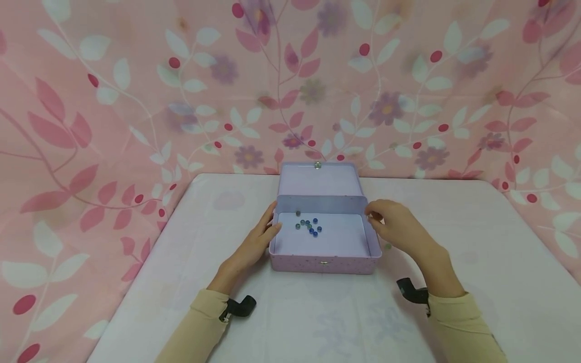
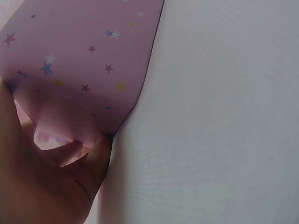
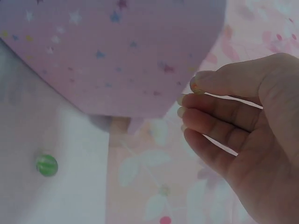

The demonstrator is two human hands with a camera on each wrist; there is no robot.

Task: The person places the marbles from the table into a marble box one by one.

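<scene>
A lilac tin box (image 1: 324,264) with a star print stands on the table, its lid (image 1: 320,180) tipped back. On its floor lie several glass marbles (image 1: 309,227), blue and greenish, grouped left of the middle. My left hand (image 1: 254,241) holds the box's left wall, thumb at the rim and fingers along the outside. By the right rim, my right hand (image 1: 399,227) pinches a small clear marble (image 3: 194,86) with an orange-yellow tint between thumb and index finger. The other fingers are bent beside it. A green marble (image 3: 46,164) lies on the table right of the box.
White cloth covers the table (image 1: 317,312). A pink floral curtain (image 1: 290,85) hangs behind it and down the left side. Black wrist cameras (image 1: 242,306) sit at both sleeve cuffs.
</scene>
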